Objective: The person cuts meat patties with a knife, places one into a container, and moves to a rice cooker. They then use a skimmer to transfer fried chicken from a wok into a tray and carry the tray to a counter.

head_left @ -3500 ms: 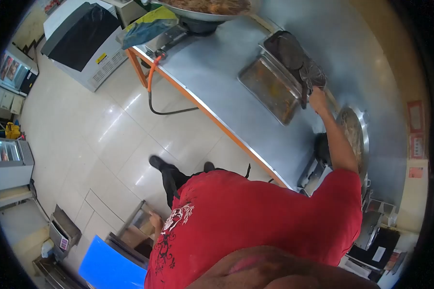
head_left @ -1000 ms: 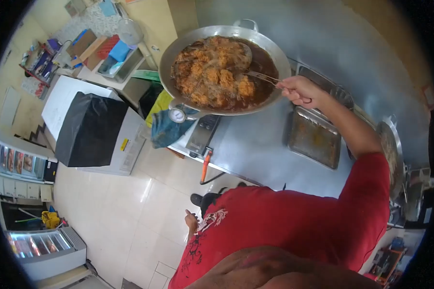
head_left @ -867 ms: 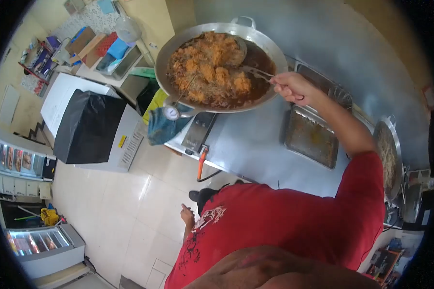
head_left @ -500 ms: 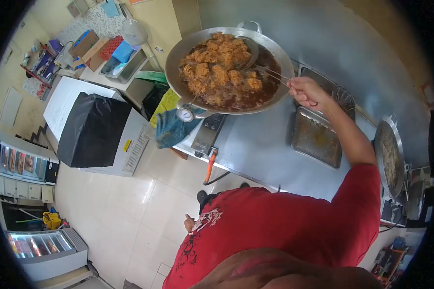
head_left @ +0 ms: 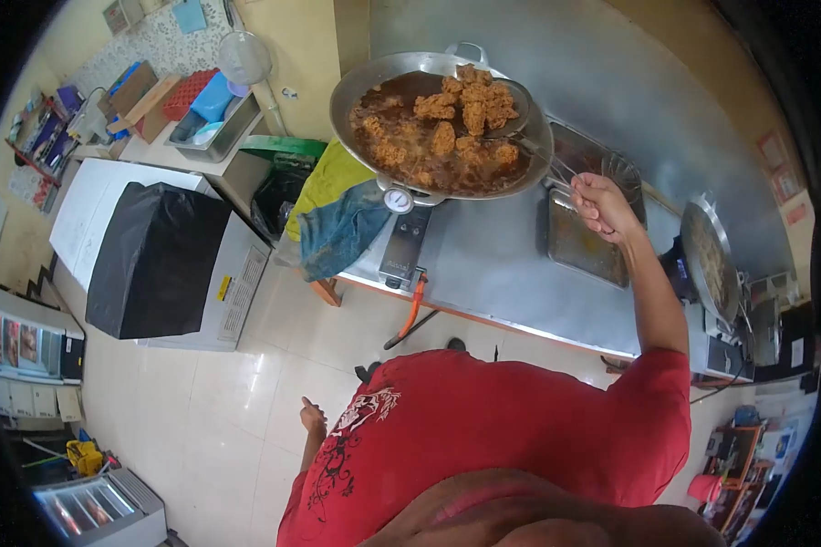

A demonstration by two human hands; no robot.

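Observation:
My right hand grips the wire handle of a skimmer whose bowl is lifted with several golden fried pieces piled in it. The skimmer sits over the right side of a large steel wok of dark oil where more fried pieces float. A dial thermometer hangs at the wok's near rim. My left hand hangs by my side above the tiled floor, fingers loosely apart, holding nothing.
A greasy metal tray lies on the steel counter right of the wok, a second wok further right. A blue and a yellow cloth drape over the counter's left end. A black-covered white chest stands on the floor.
The skimmer has scooped the fried pieces together and risen at the wok's right side, leaving open oil on the left. My left hand has dropped a little lower.

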